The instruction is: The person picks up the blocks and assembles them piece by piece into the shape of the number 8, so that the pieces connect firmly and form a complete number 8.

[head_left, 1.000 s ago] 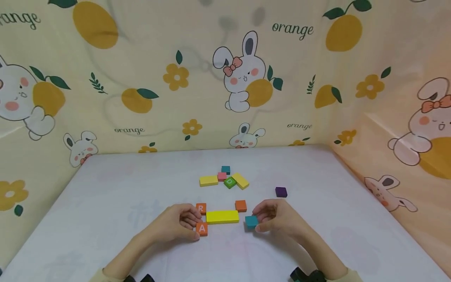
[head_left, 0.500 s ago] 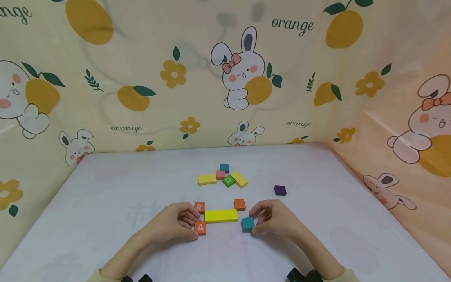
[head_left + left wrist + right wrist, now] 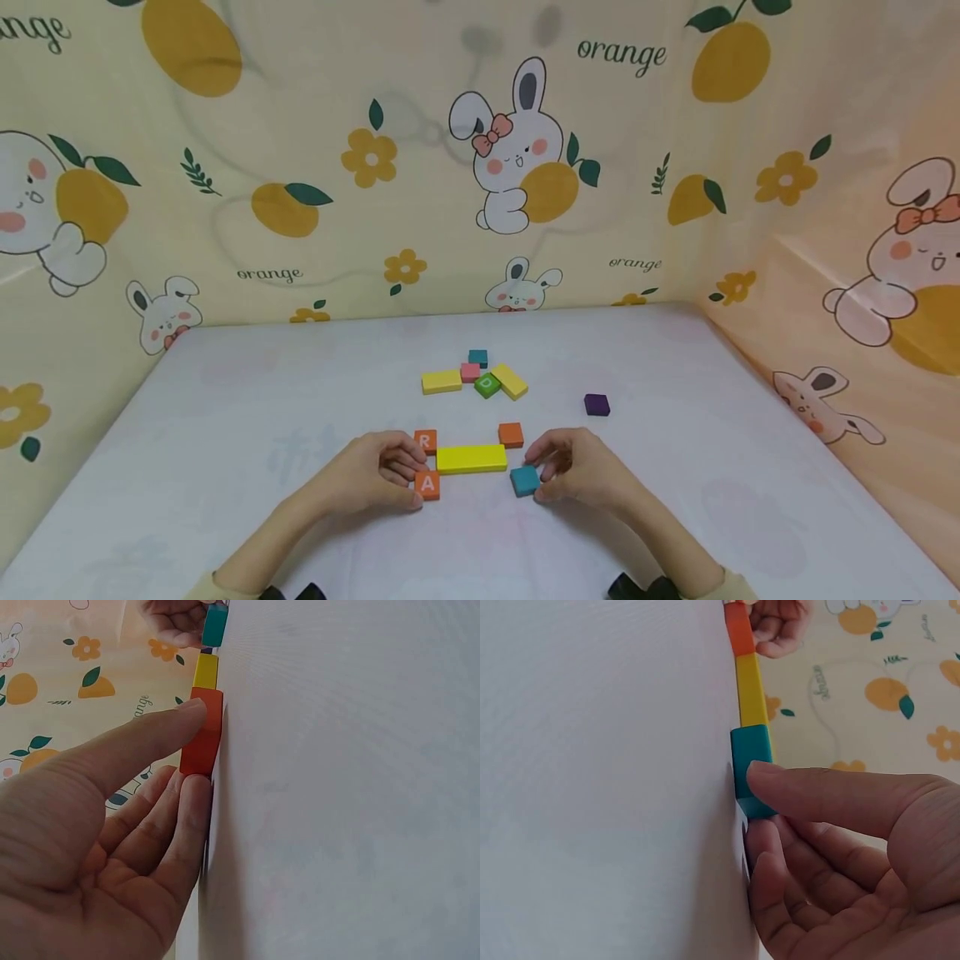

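Note:
My left hand (image 3: pixel 378 471) pinches the orange block marked A (image 3: pixel 427 486), its thumb along the near side. The orange block marked R (image 3: pixel 426 442) sits just behind it, by the fingertips. Between my hands lies a long yellow block (image 3: pixel 472 459), its left end against the orange pair. My right hand (image 3: pixel 577 467) holds a teal block (image 3: pixel 526 481) between thumb and fingers, slightly turned, near the yellow block's right front corner. A plain orange block (image 3: pixel 511 435) stands at the yellow block's far right corner. The right wrist view shows the thumb on the teal block (image 3: pixel 751 765).
Farther back sits a cluster: two yellow blocks (image 3: pixel 441 382), a pink one (image 3: pixel 470 372), a teal one (image 3: pixel 477 358) and a green one marked D (image 3: pixel 487 385). A purple block (image 3: pixel 597 405) lies alone to the right. A patterned backdrop (image 3: pixel 420 208) rises behind the white table (image 3: pixel 225 467).
My right hand has shifted the teal block left and a little toward me, turning it slightly. The left hand stays on the A block.

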Demonstrator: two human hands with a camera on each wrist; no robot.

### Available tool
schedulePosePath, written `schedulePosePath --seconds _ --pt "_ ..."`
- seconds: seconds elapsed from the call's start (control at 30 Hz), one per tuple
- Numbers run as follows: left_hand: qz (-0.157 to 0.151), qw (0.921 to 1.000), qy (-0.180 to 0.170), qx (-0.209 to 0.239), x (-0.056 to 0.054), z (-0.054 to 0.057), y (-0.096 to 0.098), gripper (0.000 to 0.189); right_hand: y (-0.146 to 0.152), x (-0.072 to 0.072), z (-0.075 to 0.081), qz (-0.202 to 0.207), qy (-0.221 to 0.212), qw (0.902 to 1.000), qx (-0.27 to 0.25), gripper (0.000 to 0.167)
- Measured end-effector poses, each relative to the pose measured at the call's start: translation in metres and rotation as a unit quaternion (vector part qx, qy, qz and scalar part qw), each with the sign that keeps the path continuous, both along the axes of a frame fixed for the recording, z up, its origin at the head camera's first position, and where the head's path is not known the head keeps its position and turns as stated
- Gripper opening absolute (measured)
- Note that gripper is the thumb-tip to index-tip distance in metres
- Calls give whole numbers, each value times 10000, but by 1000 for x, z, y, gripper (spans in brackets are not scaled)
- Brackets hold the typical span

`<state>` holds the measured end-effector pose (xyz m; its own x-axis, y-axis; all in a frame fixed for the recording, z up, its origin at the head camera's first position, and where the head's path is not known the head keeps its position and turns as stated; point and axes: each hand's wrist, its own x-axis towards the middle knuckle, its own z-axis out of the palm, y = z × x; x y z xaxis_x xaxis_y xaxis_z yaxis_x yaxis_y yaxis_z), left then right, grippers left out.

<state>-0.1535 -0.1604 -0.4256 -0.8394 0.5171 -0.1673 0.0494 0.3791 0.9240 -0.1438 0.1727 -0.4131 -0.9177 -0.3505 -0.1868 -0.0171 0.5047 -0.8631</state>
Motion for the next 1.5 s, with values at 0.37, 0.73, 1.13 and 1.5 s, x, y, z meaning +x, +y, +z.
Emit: schedulePosePath --seconds 0.37,0.73,1.13,1.5 --pt "-13 10000 -76 36 1 -3 -3 46 -3 0 -2 80 1 9999 -83 36" --pt "30 10000 -46 68 1 2 0 47 -4 0 -3 70 82 9999 -60 37" --pt "-4 10000 -64 13 -1 0 0 47 -4 2 -2 -7 85 10000 -33 37" --pt "32 10000 -13 -3 0 -1 0 48 -5 -1 -5 56 101 9999 -9 37"
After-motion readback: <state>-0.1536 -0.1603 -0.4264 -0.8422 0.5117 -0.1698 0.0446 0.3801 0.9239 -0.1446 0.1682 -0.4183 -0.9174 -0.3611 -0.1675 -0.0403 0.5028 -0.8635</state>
